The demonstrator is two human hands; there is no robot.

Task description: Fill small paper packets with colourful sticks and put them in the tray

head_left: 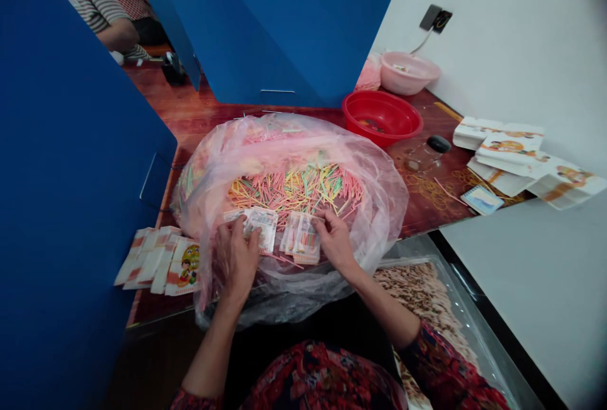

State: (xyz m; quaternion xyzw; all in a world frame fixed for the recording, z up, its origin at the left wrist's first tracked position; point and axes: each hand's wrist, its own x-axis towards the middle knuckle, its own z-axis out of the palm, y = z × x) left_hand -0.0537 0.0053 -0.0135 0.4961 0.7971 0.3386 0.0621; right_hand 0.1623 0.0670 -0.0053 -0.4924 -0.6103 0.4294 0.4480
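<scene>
Head view: hands in a plastic bag [379, 207]
Left hand [234, 258] pinches a packet [263, 226]; right hand [334, 239] fingers curl against a packet stack [300, 239], grip unclear; coloured sticks [294, 185] just beyond fingertips

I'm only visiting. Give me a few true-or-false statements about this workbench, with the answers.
1. The left hand and right hand both reach into the bag of coloured sticks. True.
2. The red bowl stands left of the bag. False: it stands behind the bag, to the right.
3. The left hand holds a packet. True.
4. The dividers are green. False: they are blue.
</scene>
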